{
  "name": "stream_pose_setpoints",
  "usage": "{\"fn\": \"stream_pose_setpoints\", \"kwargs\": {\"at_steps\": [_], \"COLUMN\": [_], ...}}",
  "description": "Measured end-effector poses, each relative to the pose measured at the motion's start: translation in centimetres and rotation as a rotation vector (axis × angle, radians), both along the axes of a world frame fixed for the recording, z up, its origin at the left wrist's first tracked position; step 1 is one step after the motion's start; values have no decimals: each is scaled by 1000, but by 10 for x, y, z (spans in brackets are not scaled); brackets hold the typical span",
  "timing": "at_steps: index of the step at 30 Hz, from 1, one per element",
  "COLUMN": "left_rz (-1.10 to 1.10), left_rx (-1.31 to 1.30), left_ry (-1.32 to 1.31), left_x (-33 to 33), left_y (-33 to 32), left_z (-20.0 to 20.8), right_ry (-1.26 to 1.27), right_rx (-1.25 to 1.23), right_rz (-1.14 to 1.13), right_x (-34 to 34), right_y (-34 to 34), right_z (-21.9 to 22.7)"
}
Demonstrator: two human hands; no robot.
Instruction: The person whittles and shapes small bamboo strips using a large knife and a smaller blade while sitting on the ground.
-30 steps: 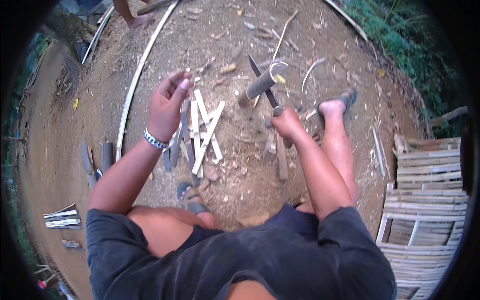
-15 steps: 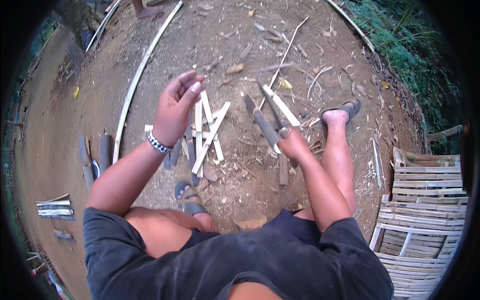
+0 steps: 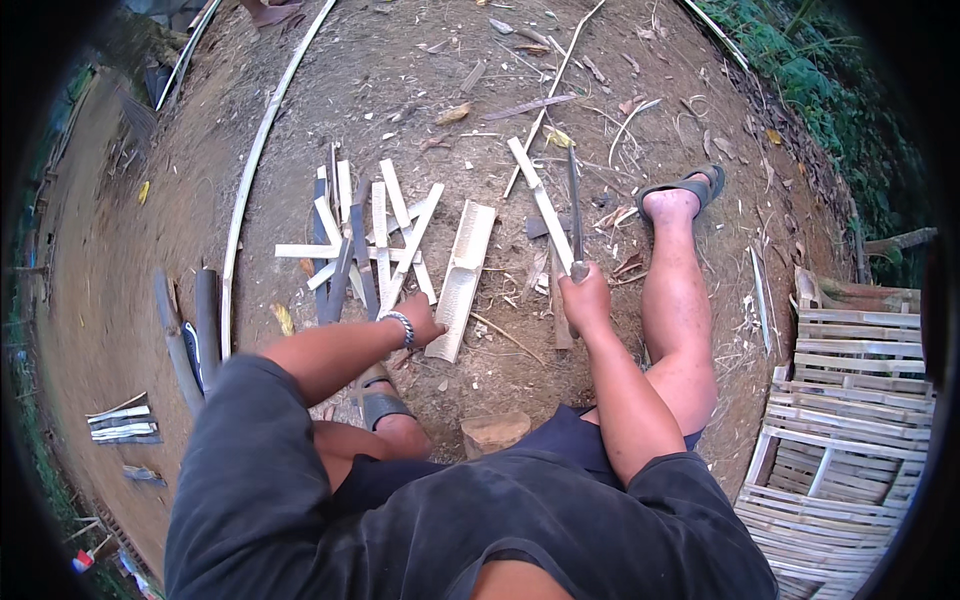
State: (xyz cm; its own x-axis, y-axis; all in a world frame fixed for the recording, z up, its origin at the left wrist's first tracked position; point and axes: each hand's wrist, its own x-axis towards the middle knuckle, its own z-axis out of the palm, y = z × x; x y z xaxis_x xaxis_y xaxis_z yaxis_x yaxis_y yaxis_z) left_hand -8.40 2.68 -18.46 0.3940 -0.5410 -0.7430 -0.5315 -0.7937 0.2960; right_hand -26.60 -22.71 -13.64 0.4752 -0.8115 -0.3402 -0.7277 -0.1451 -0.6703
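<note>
My left hand (image 3: 424, 319), with a beaded bracelet at the wrist, is closed at the near left edge of a split bamboo piece (image 3: 468, 262). The piece's pale, hollow inner side faces up, with a node ridge across it. In my right fist (image 3: 586, 298) is a long knife, its dark narrow blade (image 3: 574, 205) pointing away from me. A pale bamboo strip (image 3: 545, 208) runs close beside the blade; whether my fist also touches it, I cannot tell. Left of the split piece, several bamboo strips (image 3: 380, 215) lie crossed in a loose pile, some pale side up, some dark.
A flat wood block (image 3: 496, 430) sits between my feet. Dark bamboo lengths (image 3: 208, 320) lie to the left, near a small strip bundle (image 3: 124, 424). A long pale pole (image 3: 262, 140) curves along the ground. At right is a slatted bamboo panel (image 3: 850, 400). A bare foot shows at the top left.
My left hand has come down from its raised, open pose to the split bamboo piece, which now lies pale side up. My right hand keeps the knife, its blade now pointing straighter ahead.
</note>
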Motion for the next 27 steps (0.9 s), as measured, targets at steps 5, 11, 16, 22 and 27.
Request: {"fn": "stream_pose_setpoints", "kwargs": {"at_steps": [5,11,16,22,27], "left_rz": [374,443,323,324,297], "left_rx": [-30,-161,-292,-728,-995], "left_ry": [-130,-185,-173,-408,-347], "left_x": [-45,-53,9,77,77], "left_y": [-7,22,-2,-43,-84], "left_z": [-18,-43,94,197,203], "right_ry": [-23,-120,-194,-225,-251], "right_rx": [11,159,164,140,155], "right_rz": [-76,-140,-154,-19,191], "right_x": [-3,-1,-2,4,2], "right_y": [-19,-25,-29,-15,17], "right_z": [-12,-48,-38,10,87]}}
